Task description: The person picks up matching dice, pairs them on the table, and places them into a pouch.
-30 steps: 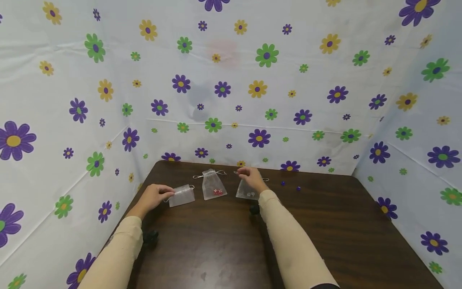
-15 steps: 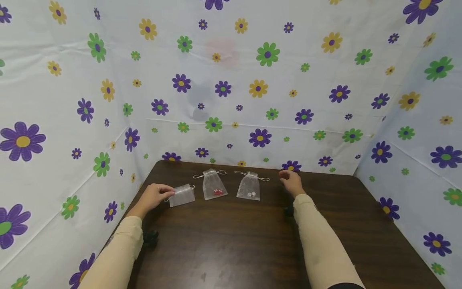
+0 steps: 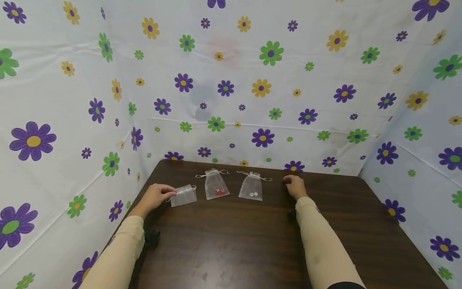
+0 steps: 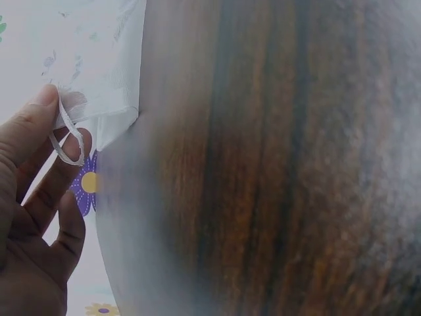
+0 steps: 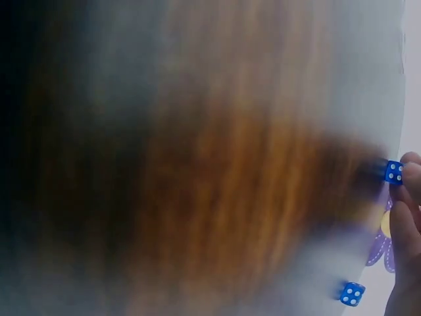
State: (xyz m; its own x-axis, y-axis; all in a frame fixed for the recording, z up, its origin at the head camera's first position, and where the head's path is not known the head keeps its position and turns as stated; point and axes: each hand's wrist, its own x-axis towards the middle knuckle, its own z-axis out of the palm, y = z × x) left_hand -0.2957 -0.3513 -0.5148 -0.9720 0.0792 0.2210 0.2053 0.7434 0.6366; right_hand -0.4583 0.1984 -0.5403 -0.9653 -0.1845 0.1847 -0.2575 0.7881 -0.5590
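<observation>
On the left side of the table, my left hand [image 3: 154, 196] pinches the top edge of a small white sheer drawstring pouch [image 3: 185, 196]. Its white cord loop [image 4: 71, 141] hangs over the fingers in the left wrist view. My right hand [image 3: 295, 187] is at the back of the table, right of the pouches. The right wrist view has a blue die [image 5: 393, 172] with white pips pinched between its thumb and fingertip. A second blue die [image 5: 352, 293] lies on the table close by. In the head view the hand hides both blue dice.
A sheer pouch [image 3: 213, 180] with red dice [image 3: 220, 192] lies beside the left one. Another pouch [image 3: 249, 184] with white dice [image 3: 254, 194] is right of it. A flower-printed cloth [image 3: 231, 80] walls the brown table [image 3: 223, 233] at the back and sides.
My right hand has moved right from over the white-dice pouch to the blue dice, and now grips one. The left hand stays on its pouch.
</observation>
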